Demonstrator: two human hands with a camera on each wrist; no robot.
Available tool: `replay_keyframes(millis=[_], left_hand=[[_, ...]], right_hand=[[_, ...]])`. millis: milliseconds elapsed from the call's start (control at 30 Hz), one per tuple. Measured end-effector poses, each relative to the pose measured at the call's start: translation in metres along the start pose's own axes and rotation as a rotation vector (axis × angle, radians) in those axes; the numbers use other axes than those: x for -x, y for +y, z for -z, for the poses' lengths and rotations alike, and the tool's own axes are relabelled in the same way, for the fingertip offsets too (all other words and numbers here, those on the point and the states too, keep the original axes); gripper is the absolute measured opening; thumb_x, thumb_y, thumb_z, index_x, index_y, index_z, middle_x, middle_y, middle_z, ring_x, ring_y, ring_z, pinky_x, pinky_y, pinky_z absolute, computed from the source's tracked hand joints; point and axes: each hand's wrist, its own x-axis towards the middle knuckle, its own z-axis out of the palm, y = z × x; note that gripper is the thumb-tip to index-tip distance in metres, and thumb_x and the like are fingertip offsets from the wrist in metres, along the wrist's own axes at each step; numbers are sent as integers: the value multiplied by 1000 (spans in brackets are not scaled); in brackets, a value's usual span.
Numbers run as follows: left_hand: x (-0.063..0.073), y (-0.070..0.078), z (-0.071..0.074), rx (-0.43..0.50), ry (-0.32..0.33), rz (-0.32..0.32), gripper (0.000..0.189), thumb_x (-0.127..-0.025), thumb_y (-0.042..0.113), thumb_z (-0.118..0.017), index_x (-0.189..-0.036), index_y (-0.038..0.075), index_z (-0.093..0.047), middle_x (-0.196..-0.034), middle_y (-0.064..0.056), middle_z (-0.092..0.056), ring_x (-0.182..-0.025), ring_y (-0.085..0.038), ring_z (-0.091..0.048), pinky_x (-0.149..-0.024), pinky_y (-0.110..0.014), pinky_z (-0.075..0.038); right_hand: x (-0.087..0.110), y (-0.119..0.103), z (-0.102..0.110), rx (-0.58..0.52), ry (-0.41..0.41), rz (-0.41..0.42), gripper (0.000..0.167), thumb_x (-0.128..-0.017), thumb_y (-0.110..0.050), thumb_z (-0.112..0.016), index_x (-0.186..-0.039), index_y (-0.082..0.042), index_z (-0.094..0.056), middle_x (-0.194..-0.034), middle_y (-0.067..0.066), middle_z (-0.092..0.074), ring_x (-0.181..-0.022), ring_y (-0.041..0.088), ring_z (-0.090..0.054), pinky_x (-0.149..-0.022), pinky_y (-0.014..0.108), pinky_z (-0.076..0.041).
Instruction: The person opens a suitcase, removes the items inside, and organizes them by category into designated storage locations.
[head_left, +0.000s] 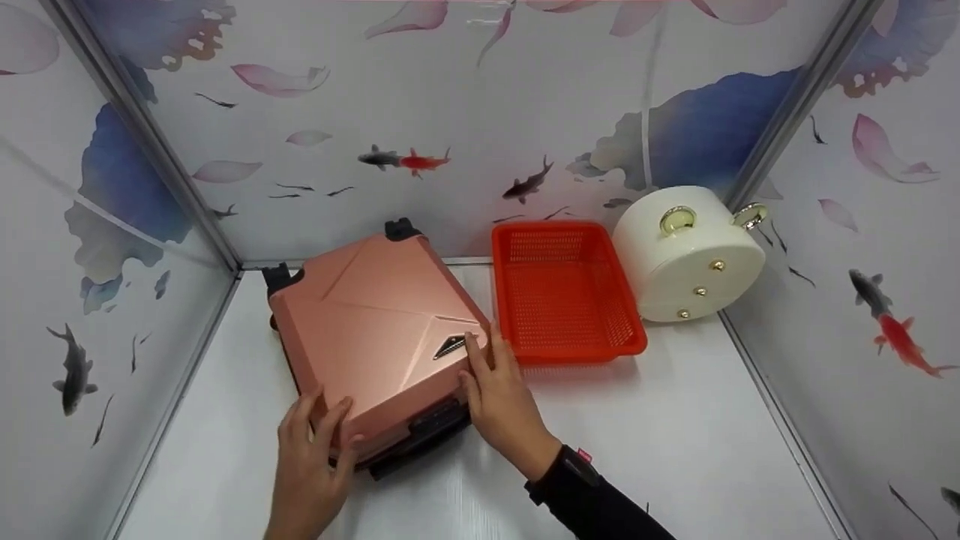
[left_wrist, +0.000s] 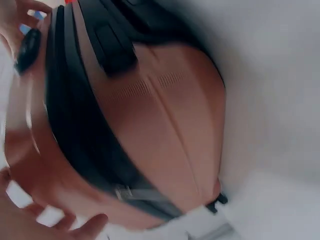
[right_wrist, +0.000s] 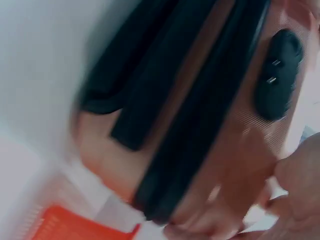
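Note:
A rose-pink hard-shell suitcase [head_left: 375, 315] lies on its broad side at the left, black wheels toward the back wall. My left hand [head_left: 311, 465] touches its near left corner, fingertips on the edge and fingers spread. At the near right corner, my right hand [head_left: 502, 397] lays its fingers over the shell beside a dark triangular badge [head_left: 451, 346], thumb against the front edge. A black handle [head_left: 424, 435] runs along the end facing me. The right wrist view, blurred, shows a black oval fitting [right_wrist: 279, 75] on the suitcase near the right hand.
A red plastic basket [head_left: 568, 358] stands right of the suitcase. Beside it a white round container [head_left: 660, 262] with gold ring handles and gold knobs lies tipped on its side. Patterned panels [head_left: 337, 97] with metal edge strips enclose the white surface on three sides.

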Motion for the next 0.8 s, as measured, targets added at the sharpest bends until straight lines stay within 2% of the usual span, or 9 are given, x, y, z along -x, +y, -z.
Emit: replay_keyframes(millis=[100,200,267,333,400,467,633,733,800], left_hand=[[-34,-23,22,45,-46,-31,55,-112,34,-66,-164,22,-52,-179,-14,-32,-162,-46,-33,-120,-77,-38],[-68,-42,38,94,-109,-58,62,-115,30,-60,-172,19,-39,-185,-12,-23,-170,-46,-21,-123,-81,-31],[-82,-48,40,99,-165,-77,67,-116,32,-57,-176,19,-31,-187,-12,-18,-173,-46,-12,-125,-82,-26],[-89,-48,35,104,-217,-92,66,-117,36,-54,-176,21,-31,-187,-13,-16,-174,-46,-6,-127,-82,-23],[-90,-46,29,92,-245,-95,62,-117,40,-52,-175,24,-35,-187,-13,-16,-174,-48,-4,-127,-83,-21],[-87,-43,23,79,-244,-95,59,-117,42,-50,-173,26,-39,-187,-11,-18,-174,-48,-3,-126,-83,-22],[-77,-30,15,55,-151,-72,54,-118,36,-49,-170,22,-46,-185,-12,-26,-173,-48,-8,-124,-84,-26],[-70,-19,9,56,-94,-46,52,-117,29,-49,-169,18,-48,-183,-15,-28,-172,-50,-11,-125,-83,-26],[-65,-12,4,62,-56,-20,52,-117,26,-49,-168,16,-49,-182,-17,-30,-172,-51,-11,-127,-81,-25]], right_hand=[[7,-25,4,76,-33,8,67,-112,-37,-63,-173,-23,-40,-186,24,-11,-164,63,-24,-117,72,-48],[17,-46,1,106,-130,47,71,-110,-41,-65,-174,-29,-36,-186,23,-3,-166,64,-15,-118,71,-47],[24,-55,-5,110,-192,74,73,-111,-46,-64,-175,-33,-33,-187,22,1,-166,65,-8,-122,71,-43],[27,-59,-12,102,-233,94,74,-111,-50,-63,-175,-36,-31,-187,22,2,-165,67,-4,-123,72,-41],[28,-59,-16,109,-245,112,74,-110,-54,-62,-175,-37,-31,-187,22,1,-165,69,-1,-125,70,-39],[27,-56,-17,112,-243,125,74,-110,-57,-60,-175,-37,-31,-187,21,1,-164,69,0,-125,69,-40],[21,-45,-14,121,-227,154,73,-110,-66,-51,-174,-37,-32,-188,18,0,-165,67,-4,-121,65,-48],[14,-37,-14,116,-224,159,74,-110,-69,-46,-175,-36,-30,-188,17,2,-166,66,-2,-123,68,-44],[9,-32,-15,114,-235,163,75,-111,-69,-43,-176,-35,-27,-188,17,5,-167,65,2,-128,70,-36]])
